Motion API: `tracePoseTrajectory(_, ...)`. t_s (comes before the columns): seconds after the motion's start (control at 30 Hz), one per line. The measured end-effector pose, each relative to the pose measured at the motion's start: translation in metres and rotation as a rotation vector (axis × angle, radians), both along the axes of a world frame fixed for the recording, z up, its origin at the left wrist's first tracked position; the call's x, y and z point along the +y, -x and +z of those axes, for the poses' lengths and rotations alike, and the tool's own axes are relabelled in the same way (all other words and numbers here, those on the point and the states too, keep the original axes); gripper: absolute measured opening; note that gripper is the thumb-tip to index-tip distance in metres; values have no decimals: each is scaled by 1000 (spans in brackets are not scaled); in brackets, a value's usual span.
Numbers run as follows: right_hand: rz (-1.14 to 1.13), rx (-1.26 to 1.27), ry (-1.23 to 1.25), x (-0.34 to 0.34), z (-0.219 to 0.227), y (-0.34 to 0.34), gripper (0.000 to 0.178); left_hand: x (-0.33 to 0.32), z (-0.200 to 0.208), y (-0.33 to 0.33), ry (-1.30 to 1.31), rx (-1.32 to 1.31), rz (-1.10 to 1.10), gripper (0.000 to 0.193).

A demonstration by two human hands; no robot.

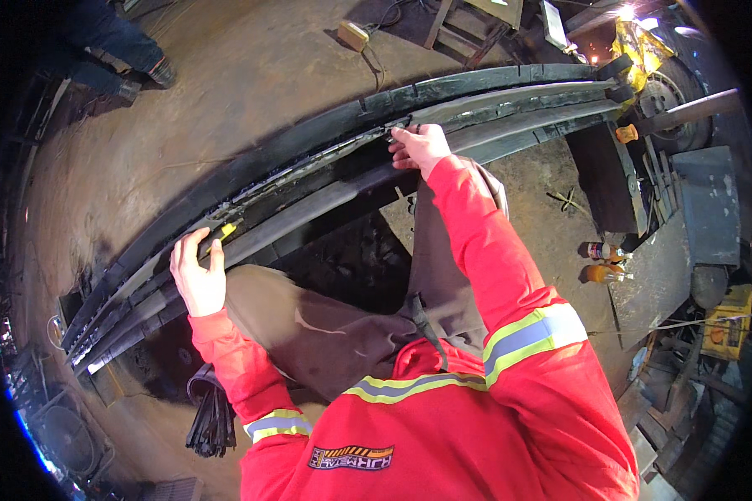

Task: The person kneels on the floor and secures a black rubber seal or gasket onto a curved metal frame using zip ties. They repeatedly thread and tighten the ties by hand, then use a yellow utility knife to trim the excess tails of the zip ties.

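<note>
A long dark metal beam [309,194], made of several parallel rails, crosses in front of me from lower left to upper right. My left hand [199,275] is over its left part, thumb and fingers apart, with nothing seen between them. Just past the thumb, a small yellow piece [228,229] lies on the beam; I cannot tell its kind. Farther right along the beam, my right hand [422,149] has its fingers pinched together at the far rail. What they hold, if anything, is too small to make out. My legs [342,334] are bent close against the beam's near side.
Two bottles [603,272] are on the floor at right, near a metal sheet [656,267]. Scrap pieces [677,376] and a yellow box [727,323] are farther right. Dark rods [211,426] are bundled at lower left. Another person's legs [117,50] show at upper left.
</note>
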State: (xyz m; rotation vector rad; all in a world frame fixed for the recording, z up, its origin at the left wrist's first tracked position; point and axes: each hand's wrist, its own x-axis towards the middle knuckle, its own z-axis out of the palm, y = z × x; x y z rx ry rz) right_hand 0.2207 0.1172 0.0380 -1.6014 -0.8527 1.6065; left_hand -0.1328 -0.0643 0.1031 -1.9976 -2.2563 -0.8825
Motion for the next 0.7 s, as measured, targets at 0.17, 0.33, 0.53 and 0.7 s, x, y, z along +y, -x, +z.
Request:
tracePoseTrajectory(0.17, -1, -248, -39, 2, -1, 12, 23, 1, 25, -21, -74, -132, 41, 18)
tracePoseTrajectory(0.33, 16, -473, -8, 4, 16, 22, 32, 29, 28, -42, -109, -268, -120, 12)
tracePoseTrajectory(0.53, 63, -551, 41, 6, 20, 23, 36, 65, 15, -73, -76, -399, -220, 13)
tracePoseTrajectory(0.7, 119, -372, 206, 15, -11, -3, 19, 76, -8, -97, -17, -417, -293, 11)
